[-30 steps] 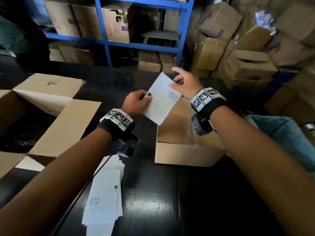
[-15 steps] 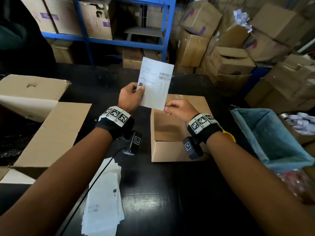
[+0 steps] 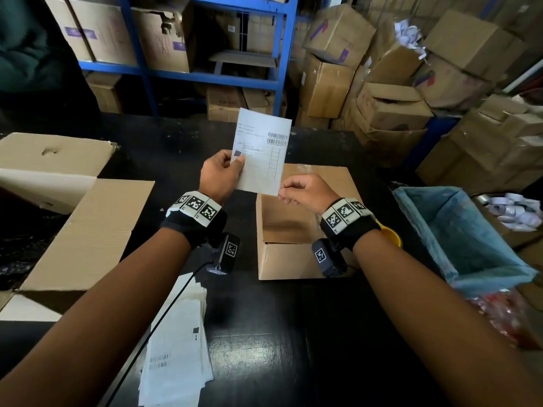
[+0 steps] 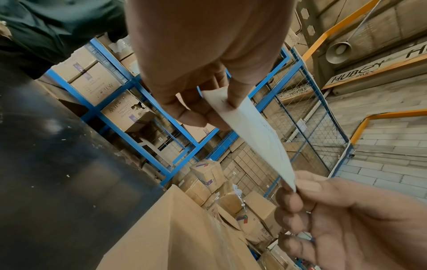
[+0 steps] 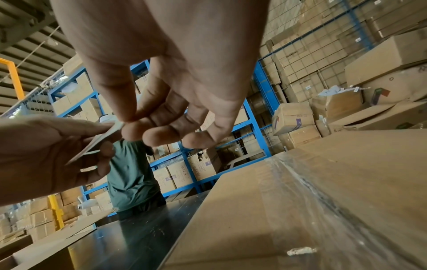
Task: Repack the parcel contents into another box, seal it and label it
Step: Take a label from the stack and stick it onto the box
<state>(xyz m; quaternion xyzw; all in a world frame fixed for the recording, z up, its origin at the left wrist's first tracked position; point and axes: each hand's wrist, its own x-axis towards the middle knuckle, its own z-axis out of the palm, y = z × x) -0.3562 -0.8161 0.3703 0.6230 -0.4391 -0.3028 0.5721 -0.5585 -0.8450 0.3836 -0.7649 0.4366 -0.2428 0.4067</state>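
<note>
Label [image 3: 261, 151]: white sheet with barcode and print, held upright above the far left corner of the sealed box [image 3: 296, 230], printed face toward the head camera.

Left hand [image 3: 219, 176]: grip closed on the label's left edge, thumb in front, fingers behind. Seen likewise in the left wrist view, label [image 4: 254, 131] pinched near its corner.

Right hand [image 3: 305, 190]: grip pinching the label's lower right corner between thumb and forefinger, other fingers curled. Confirmed in the right wrist view, fingertips [image 5: 131, 130] closed on the paper edge.

Sealed box: brown carton, clear tape along the top seam, resting on the black surface [image 3: 264, 333], below both hands.

Open box [image 3: 73, 230]: large carton left of the sealed box, flaps spread, on the same surface.

Label stack [image 3: 176, 353]: loose white sheets, near left of the sealed box, toward the camera.

Bin [image 3: 458, 236]: lined with a blue bag, right of the sealed box, off the surface edge.

Tape roll [image 3: 392, 235]: yellow, just right of the sealed box, mostly hidden by the right wrist.

Shelving [image 3: 205, 74]: blue frame behind the sealed box, loaded with cartons; more cartons piled to its right.

Person in a green shirt [image 5: 131, 173]: standing at the far side of the surface.
</note>
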